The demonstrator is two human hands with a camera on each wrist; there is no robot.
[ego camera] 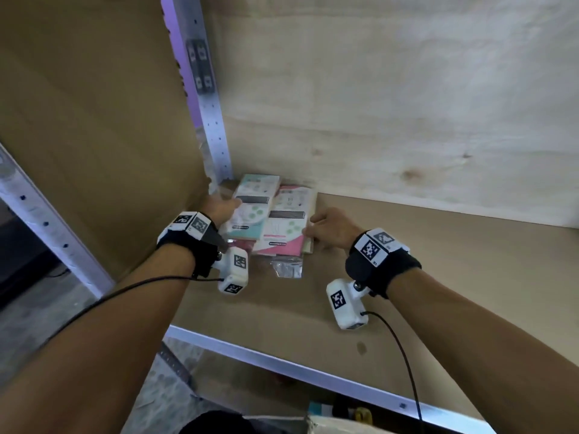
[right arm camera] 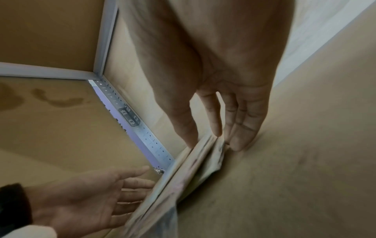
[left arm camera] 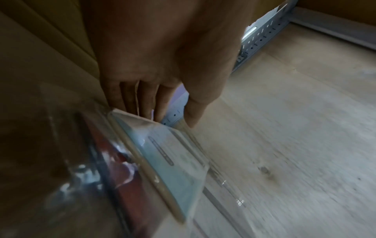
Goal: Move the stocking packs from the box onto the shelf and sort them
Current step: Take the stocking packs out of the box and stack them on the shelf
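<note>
Stocking packs lie in the back-left corner of the shelf board [ego camera: 423, 277]. A teal pack [ego camera: 255, 208] tops the left pile and a pink pack [ego camera: 286, 227] the right pile, with a clear bag flap [ego camera: 289, 267] sticking out in front. My left hand [ego camera: 233, 204] touches the teal pack's [left arm camera: 168, 161] left edge with straight fingers [left arm camera: 142, 104]; a red pack [left arm camera: 122, 170] lies beneath. My right hand [ego camera: 313, 225] presses against the right side of the piles [right arm camera: 183, 173], thumb [right arm camera: 183, 128] on top, fingers [right arm camera: 242, 128] straight along the edge. Neither hand lifts a pack.
A brown cardboard side panel [ego camera: 94, 120] and a perforated metal upright [ego camera: 213, 120] close the left side. Pale plywood [ego camera: 391, 98] forms the back wall. The shelf's white front rail [ego camera: 282, 364] runs below my arms; more items [ego camera: 326, 411] show under it.
</note>
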